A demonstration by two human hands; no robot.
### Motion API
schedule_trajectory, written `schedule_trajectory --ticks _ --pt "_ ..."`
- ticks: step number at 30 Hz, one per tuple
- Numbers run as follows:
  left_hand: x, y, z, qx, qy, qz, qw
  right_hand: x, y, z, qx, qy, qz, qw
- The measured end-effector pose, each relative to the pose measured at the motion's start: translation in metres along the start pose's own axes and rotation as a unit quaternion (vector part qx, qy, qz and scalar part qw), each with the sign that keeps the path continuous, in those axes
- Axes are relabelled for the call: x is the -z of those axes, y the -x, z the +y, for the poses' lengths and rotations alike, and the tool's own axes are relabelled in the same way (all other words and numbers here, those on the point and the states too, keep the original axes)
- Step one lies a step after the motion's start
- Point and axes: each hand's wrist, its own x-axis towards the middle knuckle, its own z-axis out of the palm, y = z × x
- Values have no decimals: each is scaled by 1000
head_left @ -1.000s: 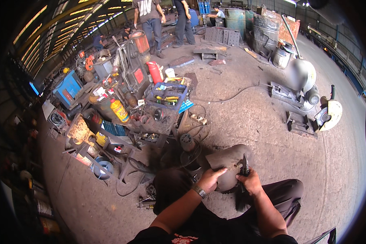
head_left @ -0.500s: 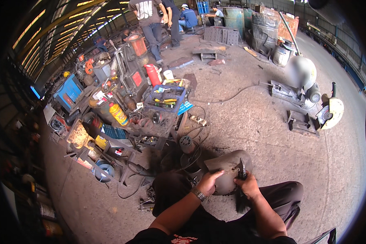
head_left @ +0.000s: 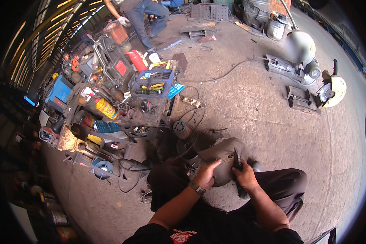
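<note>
Between my knees is a curved grey-brown shell [head_left: 223, 151] with a few small holes near its middle. My left hand [head_left: 205, 175] grips its near left edge, the thumb lying across the surface. In my right hand [head_left: 245, 175] is a pair of dark pliers [head_left: 236, 158], closed in my fingers, with the jaws pointing up and away beside the holes. I cannot tell whether the jaws touch the shell. A grey cylindrical motor part [head_left: 181, 129] stands just beyond its left side.
Left of me, a cluttered bench [head_left: 150, 118] bears a blue tool tray [head_left: 152, 83], a yellow bottle [head_left: 106, 109] and a red bottle [head_left: 136, 61]. Cables and a power strip [head_left: 192, 101] lie on the floor. A cut-off saw [head_left: 331, 91] stands at right. Another person [head_left: 144, 18] is at the back.
The view has tipped downward, so the background sits higher in the picture. The person at the back has shifted left with legs apart. My hands keep their hold on shell and pliers.
</note>
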Motion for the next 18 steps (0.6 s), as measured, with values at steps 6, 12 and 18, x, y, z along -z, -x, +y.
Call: schedule_trajectory --ticks 6,12,18 --pt "6 -10 -9 8 -14 28 999 -11 -7 5 -13 27 5 1000" --pt "8 -17 -9 20 -15 21 999 -13 -11 0 -37 18 -6 999" --pt "-4 -20 -2 9 -15 19 1000 -14 -16 3 -52 26 4 998"
